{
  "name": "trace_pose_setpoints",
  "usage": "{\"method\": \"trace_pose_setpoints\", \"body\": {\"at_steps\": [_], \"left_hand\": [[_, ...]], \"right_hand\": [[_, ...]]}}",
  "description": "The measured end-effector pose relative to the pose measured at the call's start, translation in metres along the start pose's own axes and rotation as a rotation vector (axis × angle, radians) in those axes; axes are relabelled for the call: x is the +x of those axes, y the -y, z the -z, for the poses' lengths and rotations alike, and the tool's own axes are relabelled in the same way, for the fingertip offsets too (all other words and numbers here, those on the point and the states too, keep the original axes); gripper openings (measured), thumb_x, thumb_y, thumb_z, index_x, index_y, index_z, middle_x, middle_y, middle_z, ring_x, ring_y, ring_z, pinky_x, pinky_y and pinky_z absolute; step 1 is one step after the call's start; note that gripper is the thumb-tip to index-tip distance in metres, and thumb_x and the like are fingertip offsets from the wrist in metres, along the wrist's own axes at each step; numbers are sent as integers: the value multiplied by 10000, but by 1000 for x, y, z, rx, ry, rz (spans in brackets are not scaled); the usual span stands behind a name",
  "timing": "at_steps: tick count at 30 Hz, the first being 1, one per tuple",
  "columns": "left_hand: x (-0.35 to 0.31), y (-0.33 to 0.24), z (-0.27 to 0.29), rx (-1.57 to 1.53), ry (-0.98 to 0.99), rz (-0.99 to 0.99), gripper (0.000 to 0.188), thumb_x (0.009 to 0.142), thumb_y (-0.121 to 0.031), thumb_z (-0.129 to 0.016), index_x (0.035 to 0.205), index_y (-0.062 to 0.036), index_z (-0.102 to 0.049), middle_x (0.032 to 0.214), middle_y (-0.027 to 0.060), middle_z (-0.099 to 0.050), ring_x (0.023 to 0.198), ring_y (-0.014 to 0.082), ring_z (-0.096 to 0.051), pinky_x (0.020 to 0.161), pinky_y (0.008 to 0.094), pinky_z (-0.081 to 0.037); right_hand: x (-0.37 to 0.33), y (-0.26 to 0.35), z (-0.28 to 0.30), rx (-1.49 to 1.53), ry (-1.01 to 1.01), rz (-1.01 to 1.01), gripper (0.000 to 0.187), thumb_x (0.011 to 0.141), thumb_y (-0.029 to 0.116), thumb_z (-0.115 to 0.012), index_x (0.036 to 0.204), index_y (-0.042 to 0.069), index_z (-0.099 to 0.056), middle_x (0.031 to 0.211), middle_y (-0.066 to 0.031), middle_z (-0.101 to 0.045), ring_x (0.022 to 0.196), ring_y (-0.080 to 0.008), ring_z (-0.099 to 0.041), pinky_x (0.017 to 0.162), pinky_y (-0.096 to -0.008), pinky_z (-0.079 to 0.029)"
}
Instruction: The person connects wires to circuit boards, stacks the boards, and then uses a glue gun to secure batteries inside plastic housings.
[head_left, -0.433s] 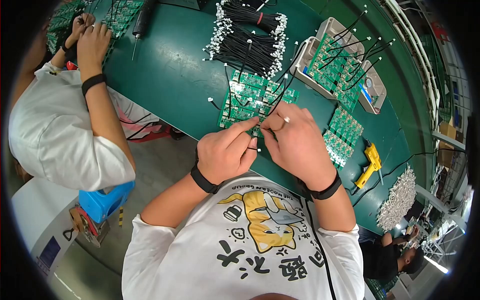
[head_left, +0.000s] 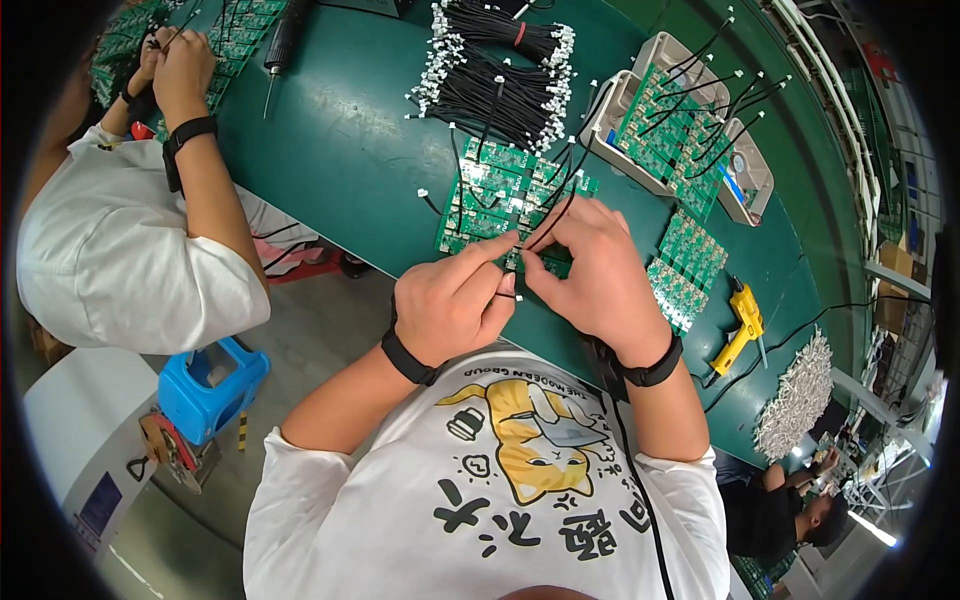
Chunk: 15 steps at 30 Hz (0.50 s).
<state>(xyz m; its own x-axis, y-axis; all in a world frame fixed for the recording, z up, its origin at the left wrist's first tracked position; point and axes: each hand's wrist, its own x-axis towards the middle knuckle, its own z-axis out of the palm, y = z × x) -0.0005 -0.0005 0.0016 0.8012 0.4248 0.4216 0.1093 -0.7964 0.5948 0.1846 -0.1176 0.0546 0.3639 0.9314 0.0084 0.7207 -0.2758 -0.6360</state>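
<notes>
A panel of green circuit boards [head_left: 482, 183] lies on the table before me, with several black cables standing up from it, white plugs at their free ends. My left hand [head_left: 450, 308] is closed at the panel's near edge. Its index finger reaches onto the boards, and a short black cable with a white plug [head_left: 518, 297] pokes out from its curled fingers. On the right, my right hand [head_left: 598, 268] pinches another black cable [head_left: 562, 212] low down, close to the left fingertip. The tips partly hide where that cable meets the board.
Bundled black cables [head_left: 500, 75] lie beyond the panel. Back right, beige trays [head_left: 605, 130] support another wired panel [head_left: 665, 135]; a bare panel [head_left: 688, 265], yellow glue gun [head_left: 740, 330] and white parts pile [head_left: 797, 395] lie right. A co-worker [head_left: 140, 240] works at left, near a screwdriver [head_left: 280, 55].
My right hand has turned and its fingers have shifted; the cable in it now rises upward from the fingertips. My left hand stays put. The co-worker's hands and arm have moved slightly.
</notes>
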Motion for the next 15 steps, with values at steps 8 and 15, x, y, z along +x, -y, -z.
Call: {"method": "trace_pose_setpoints", "body": {"at_steps": [8,15], "left_hand": [[0,-1,2,11,17,-2,196,913,-146,-800,792,-76,-662,1293,29,-841,631,187,-695,533,346,-525],[3,-1,-2,-9,12,-22,205,907,-136,-792,773,-67,-653,1290,29,-843,609,187,-681,526,342,-517]], "right_hand": [[-2,-6,-1,59,29,-38,131,847,98,-881,914,89,-769,974,-30,-721,998,-273,-678,923,-423,-446],[-7,-5,-3,23,-37,-19,136,847,114,-883,887,103,-753,999,-22,-721,1008,-272,-659,927,-414,-431]]}}
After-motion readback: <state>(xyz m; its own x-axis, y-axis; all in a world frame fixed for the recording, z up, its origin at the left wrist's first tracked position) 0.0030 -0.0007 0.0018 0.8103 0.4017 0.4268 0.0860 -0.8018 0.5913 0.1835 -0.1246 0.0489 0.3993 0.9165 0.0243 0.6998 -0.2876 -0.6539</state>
